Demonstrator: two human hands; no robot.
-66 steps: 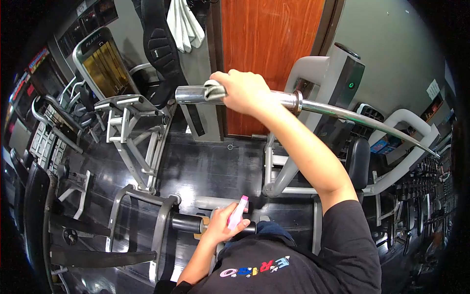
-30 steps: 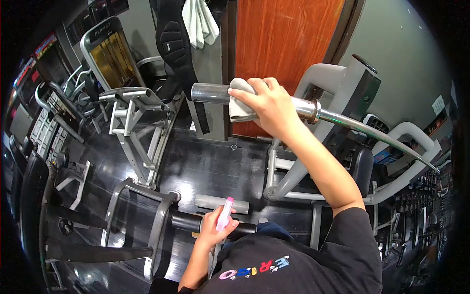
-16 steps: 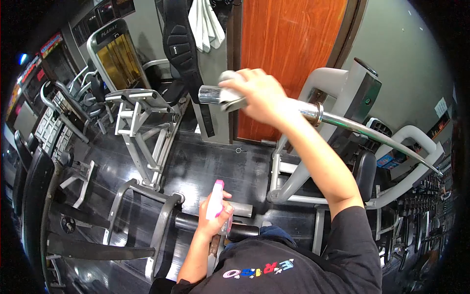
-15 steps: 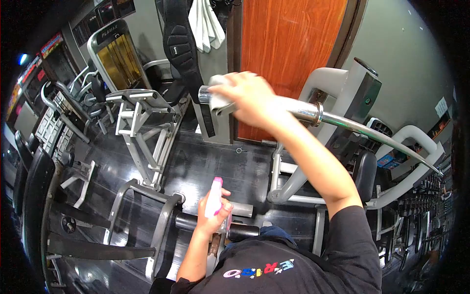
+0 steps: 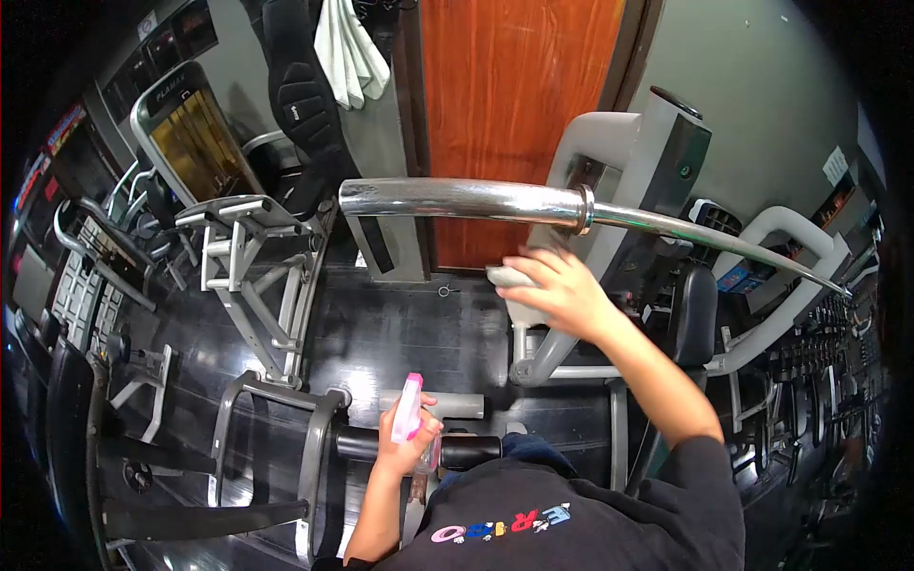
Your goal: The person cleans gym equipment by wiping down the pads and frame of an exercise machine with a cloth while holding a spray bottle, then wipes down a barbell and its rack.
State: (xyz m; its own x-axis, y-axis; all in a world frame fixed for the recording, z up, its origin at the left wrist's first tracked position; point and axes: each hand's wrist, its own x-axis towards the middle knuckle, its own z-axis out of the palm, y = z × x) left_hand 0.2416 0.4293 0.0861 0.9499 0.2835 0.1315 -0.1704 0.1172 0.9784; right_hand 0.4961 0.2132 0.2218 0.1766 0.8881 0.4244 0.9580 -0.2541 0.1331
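My left hand [image 5: 396,451] is wrapped round a pink and white spray bottle [image 5: 407,407], low in front of my body. My right hand [image 5: 567,297] is closed on a greyish-white cloth [image 5: 510,277], only part of which shows past the fingers. This hand is below the barbell [image 5: 462,198] and apart from it. The bar's thick, shiny chrome end points left, and a collar ring separates it from the thinner shaft running off to the right.
A padded bench roller [image 5: 466,451] is close to my body. Grey weight machines stand left [image 5: 181,124] and right [image 5: 609,143]. A wooden door [image 5: 519,95] is ahead, with white cloths [image 5: 350,57] hanging beside it. Dumbbells [image 5: 809,352] line the far right.
My right hand has come off the barbell's end with the cloth and moved down and right. The barbell's chrome end is now uncovered. My left hand still holds the spray bottle.
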